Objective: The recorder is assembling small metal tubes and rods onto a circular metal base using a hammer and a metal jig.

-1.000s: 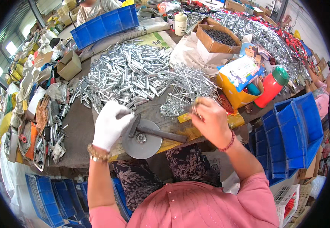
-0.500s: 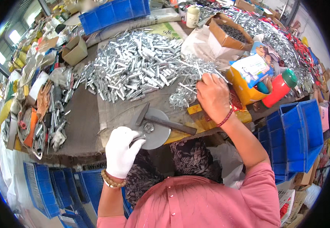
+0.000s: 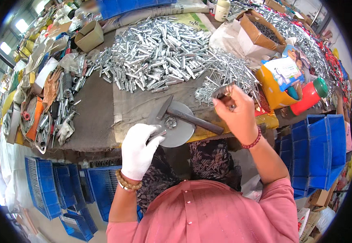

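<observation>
My left hand (image 3: 137,152), in a white knitted glove, pinches a small grey metal piece (image 3: 161,133) at the near left edge of a round grey metal disc (image 3: 180,137). A hammer (image 3: 198,122) lies across that disc, its dark handle pointing right. Beside the head sits a small raised metal fitting (image 3: 170,122). My bare right hand (image 3: 242,119) is raised over the near side of a heap of thin metal pins (image 3: 228,73). Its thumb and fingers are curled together, and what they hold cannot be made out. Farther off spreads a large pile of silver metal tubes (image 3: 155,56).
An open carton of dark small parts (image 3: 261,34) stands at the back right. Nearer are a yellow container (image 3: 271,89) and a red bottle with a green cap (image 3: 307,97). Tools (image 3: 54,105) clutter the left side. Blue bins (image 3: 317,154) are stacked beside the table.
My right hand has come up and back from the pin heap, its fingers turning inward. My left hand keeps its pinch beside the disc. The whole view has shifted slightly.
</observation>
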The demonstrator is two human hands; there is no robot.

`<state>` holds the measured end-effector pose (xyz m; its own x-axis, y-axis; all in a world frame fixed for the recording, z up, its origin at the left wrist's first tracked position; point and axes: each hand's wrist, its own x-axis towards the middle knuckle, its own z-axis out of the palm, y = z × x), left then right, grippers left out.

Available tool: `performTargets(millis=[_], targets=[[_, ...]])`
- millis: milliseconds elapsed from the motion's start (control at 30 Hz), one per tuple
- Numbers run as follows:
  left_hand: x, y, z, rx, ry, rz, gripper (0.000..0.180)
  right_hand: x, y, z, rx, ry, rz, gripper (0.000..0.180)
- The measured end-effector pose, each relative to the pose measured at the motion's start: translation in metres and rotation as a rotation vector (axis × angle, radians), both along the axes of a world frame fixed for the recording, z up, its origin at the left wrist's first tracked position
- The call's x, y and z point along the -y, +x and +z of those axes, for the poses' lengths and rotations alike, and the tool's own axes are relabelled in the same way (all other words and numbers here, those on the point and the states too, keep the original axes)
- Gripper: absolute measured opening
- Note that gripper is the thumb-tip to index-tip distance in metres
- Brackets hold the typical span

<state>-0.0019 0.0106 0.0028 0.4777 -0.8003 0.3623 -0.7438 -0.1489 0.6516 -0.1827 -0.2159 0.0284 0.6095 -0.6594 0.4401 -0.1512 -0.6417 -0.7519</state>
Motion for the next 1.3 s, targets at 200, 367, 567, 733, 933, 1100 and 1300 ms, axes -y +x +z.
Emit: performTargets(millis=[200,367,567,733,933,1100,1300], targets=[[-0.001,0.002,-0.002,0.035,0.003,-0.02,0.017,-0.046,0.024,-0.033,0.19,0.608,0.309,0.016],[-0.001,-0.001,-0.002,0.104,0.017,0.009,0.015,-0.055,0.021,-0.023,0.165,0.762,0.338,0.015],[-0.003,0.0,-0.003,0.086,0.022,0.002,0.015,-0.041,0.015,-0.019,-0.132,-0.303,0.332,0.012],[-0.005,-0.002,-0.004,0.107,0.023,0.034,0.016,-0.047,0.017,-0.013,-0.274,-0.542,0.339,0.009],[-0.007,-0.003,-0.004,0.116,0.022,0.045,0.017,-0.041,0.017,-0.019,-0.29,-0.603,0.38,0.005],[-0.008,-0.003,-0.004,0.081,0.011,0.033,0.017,-0.04,0.018,-0.019,-0.268,-0.612,0.41,0.003],[-0.009,-0.002,-0.005,0.074,0.005,0.027,0.013,-0.04,0.018,-0.021,-0.238,-0.62,0.417,0.003]])
